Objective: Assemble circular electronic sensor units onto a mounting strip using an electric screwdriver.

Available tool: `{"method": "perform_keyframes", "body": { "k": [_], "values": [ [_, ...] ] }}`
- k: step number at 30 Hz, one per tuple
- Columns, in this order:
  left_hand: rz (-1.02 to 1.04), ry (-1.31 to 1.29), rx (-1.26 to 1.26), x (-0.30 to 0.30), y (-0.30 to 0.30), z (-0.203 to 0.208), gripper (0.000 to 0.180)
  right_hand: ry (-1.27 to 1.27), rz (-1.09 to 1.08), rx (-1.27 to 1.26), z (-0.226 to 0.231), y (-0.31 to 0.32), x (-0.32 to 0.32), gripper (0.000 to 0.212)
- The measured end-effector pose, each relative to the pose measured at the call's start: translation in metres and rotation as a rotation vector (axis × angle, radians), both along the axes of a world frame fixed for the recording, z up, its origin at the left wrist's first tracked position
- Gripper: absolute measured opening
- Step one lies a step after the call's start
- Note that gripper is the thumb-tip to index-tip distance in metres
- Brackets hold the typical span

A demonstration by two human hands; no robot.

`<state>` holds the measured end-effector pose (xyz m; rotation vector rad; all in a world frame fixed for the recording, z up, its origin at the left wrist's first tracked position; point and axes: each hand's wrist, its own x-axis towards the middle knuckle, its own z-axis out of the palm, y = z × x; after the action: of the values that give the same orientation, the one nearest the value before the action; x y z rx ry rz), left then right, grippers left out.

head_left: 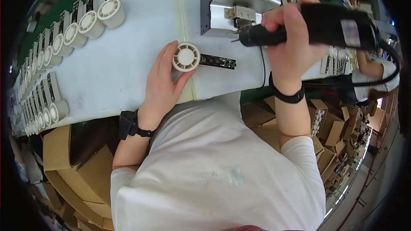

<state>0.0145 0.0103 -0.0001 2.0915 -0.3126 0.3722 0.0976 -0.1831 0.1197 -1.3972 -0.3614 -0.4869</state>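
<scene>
Left hand (160,86) fingers curled, steadying white round fan unit (186,57) with black circuit strip (217,61), near front edge of white bench (128,60). Right hand (291,38) fist-clamped on black electric screwdriver (317,28), tip raised. Step: fastening. Next likely needs tip aligned over strip.

A white round fan part (186,57) with a black circuit strip (217,61) lies on the white bench (128,60).
</scene>
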Motion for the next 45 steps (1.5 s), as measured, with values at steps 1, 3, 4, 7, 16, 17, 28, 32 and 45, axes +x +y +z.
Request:
{"method": "perform_keyframes", "body": {
  "k": [1, 3, 4, 7, 16, 17, 28, 32, 45],
  "values": [
    [-0.005, 0.009, -0.007, 0.001, 0.000, 0.001, 0.066, 0.006, 0.005, 0.004, -0.001, 0.003, -0.006, 0.026],
    [-0.011, 0.022, -0.010, 0.001, 0.000, 0.000, 0.066, 0.024, 0.110, 0.014, -0.001, 0.014, -0.024, 0.029],
    [-0.008, 0.027, -0.013, 0.000, 0.001, 0.000, 0.066, 0.032, 0.162, 0.019, -0.001, 0.018, -0.030, 0.030],
    [0.001, 0.034, -0.022, 0.000, 0.001, 0.000, 0.067, 0.054, 0.220, -0.081, -0.005, 0.026, -0.039, 0.032],
    [-0.006, 0.039, -0.020, -0.002, 0.001, 0.004, 0.066, 0.092, 0.253, -0.126, -0.015, 0.034, -0.041, 0.032],
    [-0.004, 0.039, -0.017, -0.002, 0.001, 0.004, 0.066, 0.091, 0.256, -0.127, -0.017, 0.035, -0.041, 0.032],
    [0.004, 0.042, -0.023, 0.000, 0.000, 0.003, 0.064, 0.024, 0.278, -0.203, -0.028, 0.036, -0.038, 0.030],
    [0.013, 0.032, -0.027, 0.001, 0.002, 0.003, 0.063, -0.065, 0.281, -0.409, -0.028, 0.033, -0.036, 0.030],
    [-0.204, 0.093, 0.194, 0.006, 0.017, 0.040, 0.059, 0.152, 0.184, -0.051, -0.024, 0.046, -0.060, 0.035]
  ]
}}
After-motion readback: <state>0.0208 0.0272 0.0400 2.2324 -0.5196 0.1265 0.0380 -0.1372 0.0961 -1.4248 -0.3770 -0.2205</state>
